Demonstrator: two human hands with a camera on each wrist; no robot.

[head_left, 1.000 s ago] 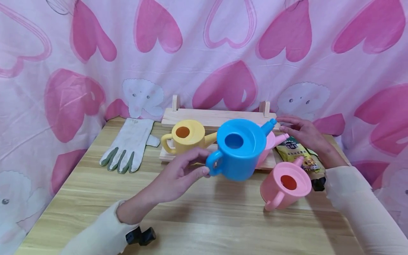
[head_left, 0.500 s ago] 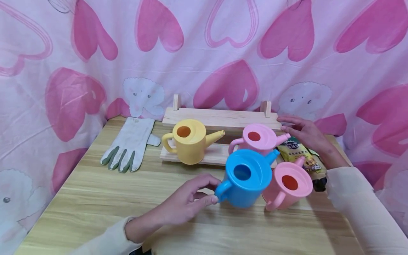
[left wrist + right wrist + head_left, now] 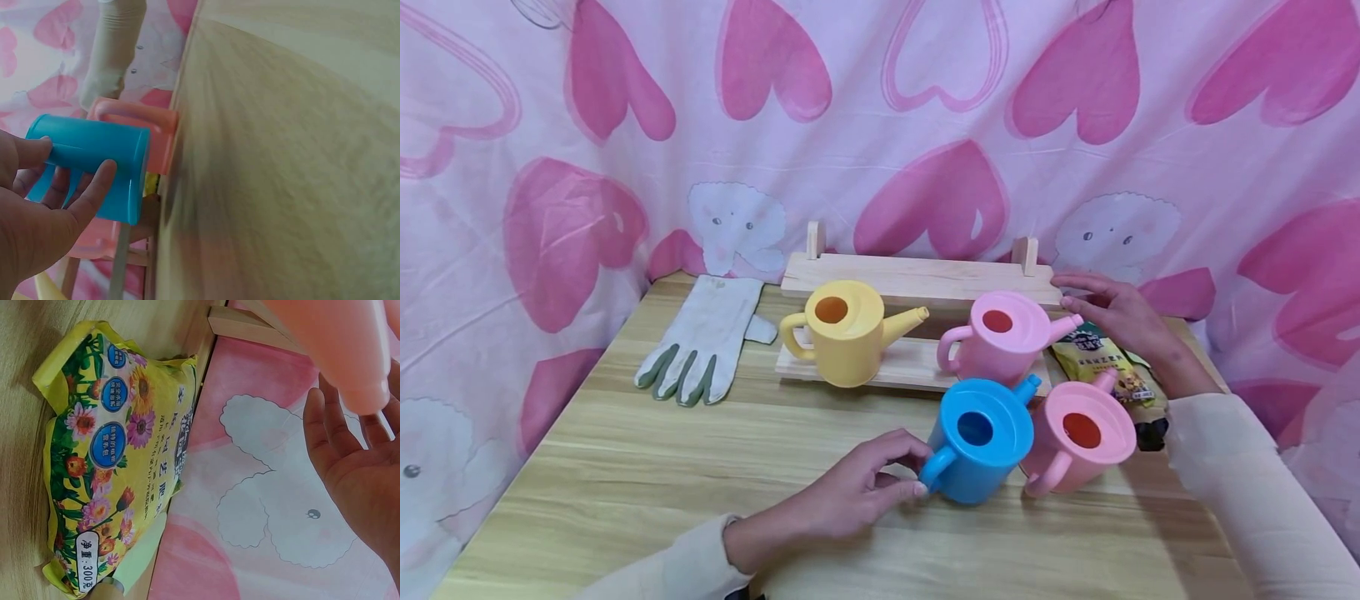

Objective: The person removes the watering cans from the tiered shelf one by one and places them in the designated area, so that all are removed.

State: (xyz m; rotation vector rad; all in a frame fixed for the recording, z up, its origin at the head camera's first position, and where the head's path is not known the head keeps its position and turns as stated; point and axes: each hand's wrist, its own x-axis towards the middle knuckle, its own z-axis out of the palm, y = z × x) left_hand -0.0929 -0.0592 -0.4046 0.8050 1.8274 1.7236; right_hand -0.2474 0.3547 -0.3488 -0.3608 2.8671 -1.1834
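Note:
In the head view my left hand (image 3: 868, 492) pinches the handle of a blue watering can (image 3: 973, 442), low over the front of the table. The left wrist view has the thumb and fingers at the handle of that blue can (image 3: 94, 156); a narrow gap shows between can and tabletop. Right beside it stands a coral-pink watering can (image 3: 1078, 437). My right hand (image 3: 1116, 308) rests its fingertips against the right end of a wooden step shelf (image 3: 917, 275); the exact contact is hidden. A yellow can (image 3: 847, 337) and a pink can (image 3: 1007, 342) occupy the lower step.
Under the right forearm lies a yellow fertilizer bag (image 3: 106, 456) with flower pictures. A white glove with green fingertips (image 3: 707, 337) lies flat at the left. Behind the wooden table (image 3: 647, 475) hangs a pink heart-patterned curtain (image 3: 820, 158).
My left hand has brought the blue can down and toward me, from in front of the shelf to beside the coral-pink can. The right hand has kept its place at the shelf end.

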